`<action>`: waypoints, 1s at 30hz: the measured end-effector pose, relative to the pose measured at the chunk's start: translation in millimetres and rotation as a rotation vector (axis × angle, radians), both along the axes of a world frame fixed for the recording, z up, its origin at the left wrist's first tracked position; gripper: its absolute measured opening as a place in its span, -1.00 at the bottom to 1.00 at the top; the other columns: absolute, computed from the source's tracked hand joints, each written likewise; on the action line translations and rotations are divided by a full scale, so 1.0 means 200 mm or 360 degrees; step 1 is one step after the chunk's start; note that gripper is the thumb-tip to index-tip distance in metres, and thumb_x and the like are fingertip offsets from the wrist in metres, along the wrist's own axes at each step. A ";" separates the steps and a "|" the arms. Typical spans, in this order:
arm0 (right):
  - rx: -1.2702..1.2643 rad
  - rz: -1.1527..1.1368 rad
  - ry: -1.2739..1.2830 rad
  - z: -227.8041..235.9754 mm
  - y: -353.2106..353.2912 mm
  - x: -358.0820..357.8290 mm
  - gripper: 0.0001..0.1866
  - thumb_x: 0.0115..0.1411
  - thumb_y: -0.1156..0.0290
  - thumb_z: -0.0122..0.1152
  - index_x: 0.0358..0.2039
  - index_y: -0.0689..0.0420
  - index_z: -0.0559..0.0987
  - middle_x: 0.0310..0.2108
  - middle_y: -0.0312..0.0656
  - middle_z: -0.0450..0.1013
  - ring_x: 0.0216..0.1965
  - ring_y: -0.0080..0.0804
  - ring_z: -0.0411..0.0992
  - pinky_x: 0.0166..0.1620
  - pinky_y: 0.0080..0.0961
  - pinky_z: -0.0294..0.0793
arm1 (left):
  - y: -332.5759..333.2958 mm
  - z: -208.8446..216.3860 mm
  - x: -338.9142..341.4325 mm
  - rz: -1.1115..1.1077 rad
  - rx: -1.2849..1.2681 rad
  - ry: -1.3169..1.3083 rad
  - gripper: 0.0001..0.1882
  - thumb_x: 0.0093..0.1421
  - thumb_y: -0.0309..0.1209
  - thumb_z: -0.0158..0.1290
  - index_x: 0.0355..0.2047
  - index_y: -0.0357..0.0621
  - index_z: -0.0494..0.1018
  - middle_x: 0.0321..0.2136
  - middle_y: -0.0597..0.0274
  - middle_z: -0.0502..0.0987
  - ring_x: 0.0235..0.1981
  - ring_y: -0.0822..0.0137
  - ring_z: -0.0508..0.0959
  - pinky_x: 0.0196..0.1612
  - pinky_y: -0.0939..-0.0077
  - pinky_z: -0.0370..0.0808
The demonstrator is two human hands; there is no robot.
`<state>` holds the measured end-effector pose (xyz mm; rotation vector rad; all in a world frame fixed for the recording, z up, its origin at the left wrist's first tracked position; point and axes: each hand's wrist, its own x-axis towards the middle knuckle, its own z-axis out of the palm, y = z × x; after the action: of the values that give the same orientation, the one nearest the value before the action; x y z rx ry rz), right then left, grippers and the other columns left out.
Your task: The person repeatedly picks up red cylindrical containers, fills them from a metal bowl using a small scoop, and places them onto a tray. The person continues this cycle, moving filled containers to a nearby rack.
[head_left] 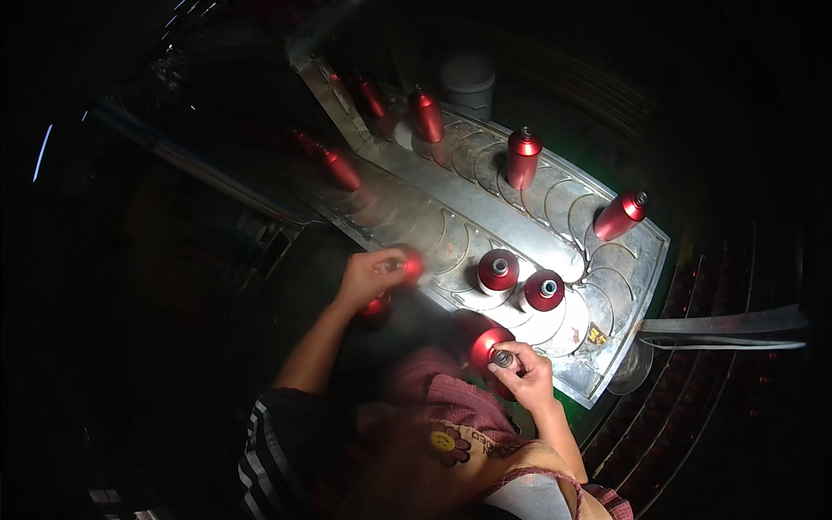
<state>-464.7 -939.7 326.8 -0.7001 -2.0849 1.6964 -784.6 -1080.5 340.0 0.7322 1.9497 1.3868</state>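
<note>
While the left hand is closing its thumb and fingers around the neck of a red bottle by the near edge of a metal conveyor surface, I am seeing the right hand pinching the ringed neck of a second red bottle, just in front of the near edge and close to the apron. Another patch of red is showing below the left hand, but I cannot tell whether it is belonging to the same bottle. Just past the hands, two bottles with red shoulders and open necks, a left one and a right one, are standing upright side by side toward the near edge, their lower parts looking pale under the light. Farther out, one red bottle is standing near the far right corner, another is standing along the far edge, and a third is standing farther left along that edge. At the dim left end I am making out more red bottles, blurred by shadow. Beyond the far edge a pale bucket is sitting, and off the right end a metal rail is reaching outward.
</note>
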 end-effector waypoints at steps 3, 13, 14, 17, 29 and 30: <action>-0.0263 -0.0093 0.0076 0.04 0.05 -0.49 -0.69 0.09 0.56 0.41 -0.13 0.21 0.59 -0.31 -0.34 0.52 -0.34 -0.69 0.39 -0.25 -0.68 0.42 | 0.12 -0.06 -0.32 -0.0054 0.0007 0.0343 -0.81 0.10 -0.45 0.23 -0.25 -0.18 0.59 -0.61 0.46 0.46 -0.59 0.67 0.34 -0.54 0.64 0.29; 0.0188 -0.0112 -0.0293 -0.04 0.34 -1.05 -0.60 0.08 0.40 0.40 -0.06 0.23 0.58 -0.54 -0.20 0.47 -0.50 -0.42 0.40 -0.33 -0.48 0.44 | 0.45 -0.10 -0.71 -0.0414 -0.0151 0.0260 -0.75 0.11 -0.39 0.24 -0.17 -0.04 0.59 -0.63 0.42 0.42 -0.60 0.61 0.35 -0.53 0.61 0.29; 0.0255 -0.0073 -0.0455 -0.02 0.37 -1.00 -0.56 0.07 0.41 0.41 -0.01 0.20 0.58 -0.55 -0.23 0.45 -0.50 -0.47 0.39 -0.35 -0.51 0.43 | 0.45 -0.08 -0.69 -0.0518 -0.0223 0.0206 -0.69 0.13 -0.40 0.25 -0.08 -0.07 0.58 -0.64 0.43 0.41 -0.62 0.62 0.35 -0.55 0.61 0.29; -0.0031 -0.0403 -0.0260 0.05 0.41 -0.75 -0.54 0.07 0.55 0.41 0.02 0.21 0.58 -0.59 -0.45 0.33 -0.55 -0.72 0.25 -0.40 -0.68 0.34 | 0.40 0.09 -0.61 -0.0404 -0.0062 0.0092 -0.61 0.14 -0.41 0.27 -0.01 -0.13 0.55 -0.65 0.45 0.41 -0.65 0.61 0.36 -0.59 0.60 0.30; 0.0628 -0.1050 0.0240 -0.25 0.67 0.09 -0.73 0.20 0.53 0.30 -0.07 0.17 0.60 -0.46 -0.38 0.43 -0.45 -0.68 0.35 -0.34 -0.68 0.37 | 1.02 0.98 -0.19 -0.0256 0.0834 0.0006 -0.73 0.35 -0.43 -0.03 -0.03 -0.33 0.50 -0.70 0.36 0.38 -0.81 0.62 0.26 -0.76 0.76 0.15; 0.0831 -0.1167 0.0207 -0.25 0.67 0.17 -0.73 0.20 0.53 0.29 -0.07 0.17 0.60 -0.42 -0.36 0.46 -0.42 -0.66 0.38 -0.31 -0.67 0.40 | 1.14 0.91 -0.15 -0.0276 0.0858 -0.0002 -0.75 0.33 -0.43 0.01 -0.07 -0.32 0.51 -0.70 0.36 0.39 -0.80 0.61 0.27 -0.76 0.74 0.14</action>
<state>-430.2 -806.0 276.2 -0.9759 -1.7423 0.7428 -814.4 -852.8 522.9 1.1121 1.4702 1.8164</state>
